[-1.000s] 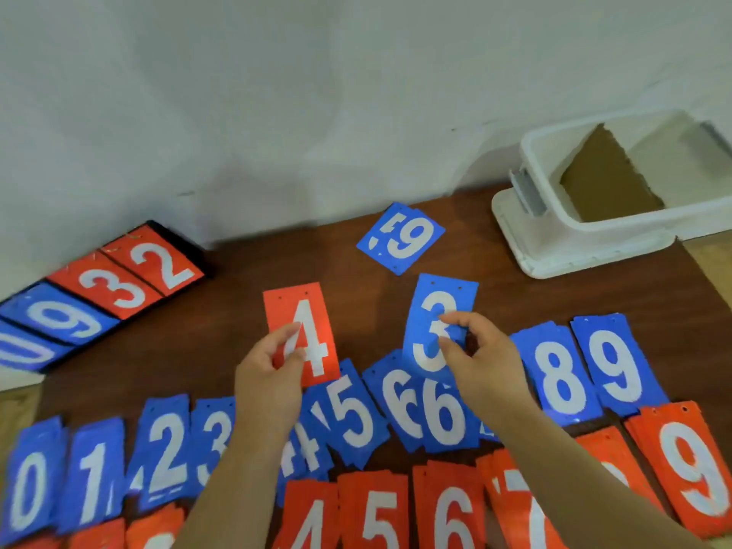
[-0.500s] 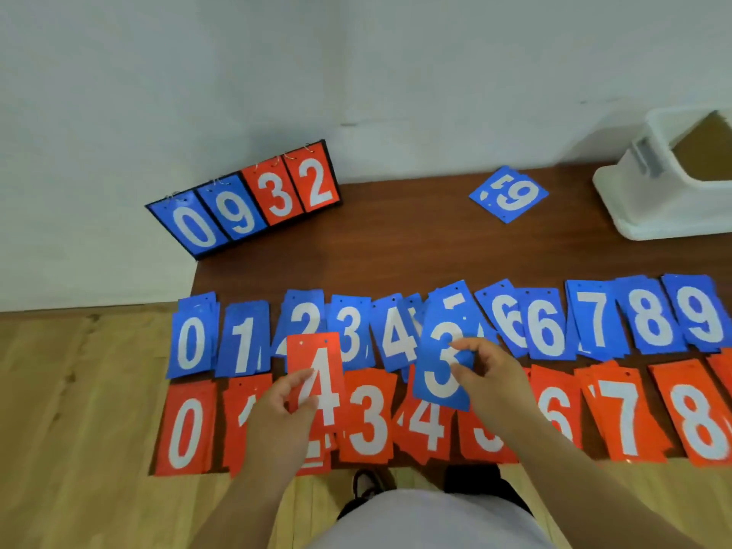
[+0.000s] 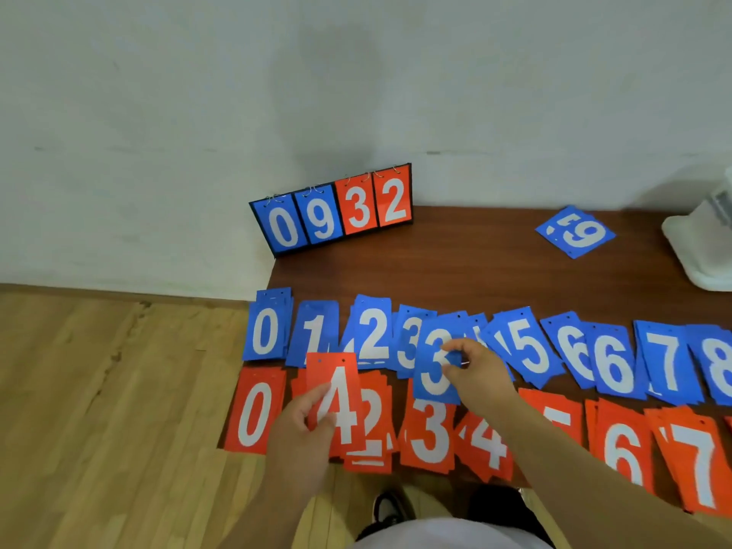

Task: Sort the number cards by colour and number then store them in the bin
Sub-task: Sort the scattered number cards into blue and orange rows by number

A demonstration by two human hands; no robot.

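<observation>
Blue 3 card [image 3: 433, 374], pinched at its right edge by the right hand [image 3: 475, 370], has dropped from above the rows and now overlaps the blue 3 pile [image 3: 408, 342]. Judged ready to lay down.

Red 4 card [image 3: 342, 402], gripped by the left hand [image 3: 301, 429], has come down too, but sits over the red 2 pile [image 3: 374, 425], well left of the red 4 pile [image 3: 487, 445]. It needs shifting right.

Hands apart, one card each.

View has swung left: bin [image 3: 701, 247] now cut off at the right edge of the worktop [image 3: 475, 271]. Blue 4 pile [image 3: 478, 328] and red 5 pile [image 3: 558, 418] are mostly covered by the right hand and forearm. The card under the stray blue 9 [image 3: 582, 233] is unreadable.
</observation>
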